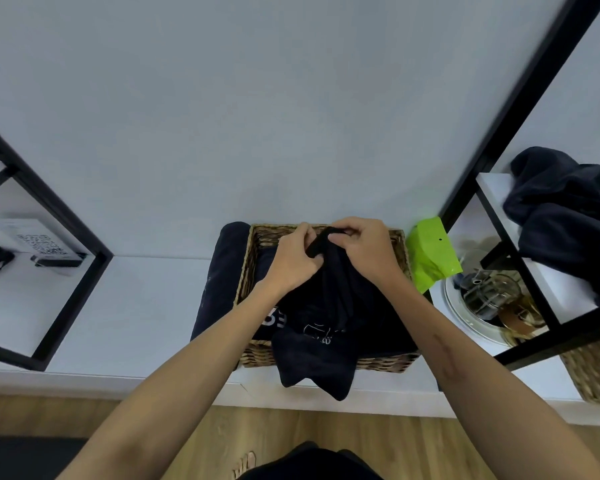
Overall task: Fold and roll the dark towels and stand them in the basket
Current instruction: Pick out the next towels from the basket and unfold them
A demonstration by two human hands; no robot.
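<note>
Two hands: left grip (293,259), right grip (359,245) pinch limp dark towel (326,306) | over woven rectangular basket (378,363)

Plain pale wall (257,98) at twelve o'clock, white tabletop (136,306), black-framed shelving (520,98) at three o'clock, wooden floor (395,441) at six

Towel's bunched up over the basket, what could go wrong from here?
1. The dark towel, gripped at the top by the left hand and right hand, hangs over the woven wicker basket front rim; its tail may drag outside.
2. Bunched, it likely won't roll evenly.
</note>
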